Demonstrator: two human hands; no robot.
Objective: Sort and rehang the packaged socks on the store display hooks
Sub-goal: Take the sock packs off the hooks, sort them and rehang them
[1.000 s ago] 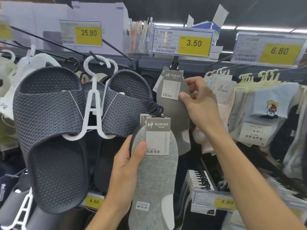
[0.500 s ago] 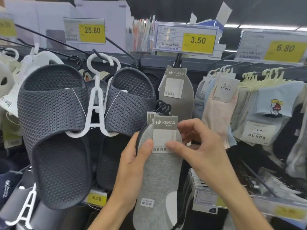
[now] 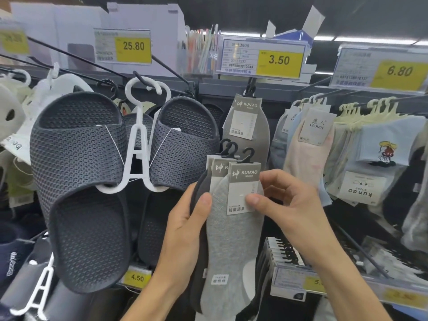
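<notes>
i note dark, perforated rubber slippers (image 3: 78, 172) on a white plastic hanger (image 3: 139, 144) at left. the left hand (image 3: 185, 230) is curled round a fanned stack of sock packs (image 3: 231, 239), thumb pressed on its front edge. the front sock is light grey knit, flat and oval, with a card header and black hook. a darker grey pack (image 3: 249, 126) hangs above on the display hook (image 3: 250, 88). the right hand (image 3: 294, 205) pinches the front pack's card, thumb on its face.
</notes>
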